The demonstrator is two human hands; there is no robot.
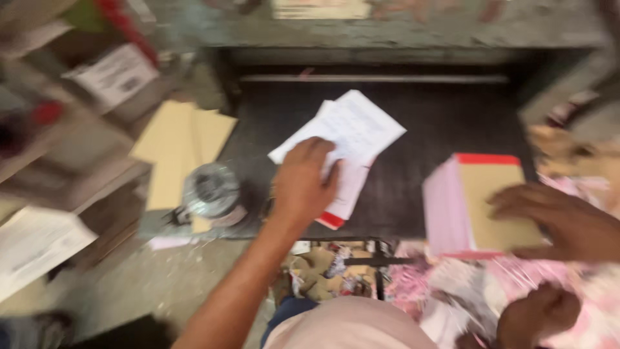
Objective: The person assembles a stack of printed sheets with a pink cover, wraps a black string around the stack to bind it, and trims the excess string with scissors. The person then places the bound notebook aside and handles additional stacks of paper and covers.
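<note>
My left hand (302, 184) reaches out over a dark machine bed (439, 123) and its bent fingers grip a loose bundle of white sheets (354, 129) with a red edge. The top sheets fan out toward the back. My right hand (537, 313) is curled low at the right over crinkled pink wrapped paper (465, 284); the blur hides whether it grips anything. Another person's hand (555, 216) comes in from the right and lies flat on a stack of pink pads (452, 207) with a tan cover and a red top edge.
A shiny roll of tape (210, 189) sits at the bed's left edge beside tan card sheets (174, 145). Shelves with boxes and papers (110, 77) fill the left. A grey machine wall (387, 29) closes the back. Scraps lie on the floor (323, 271).
</note>
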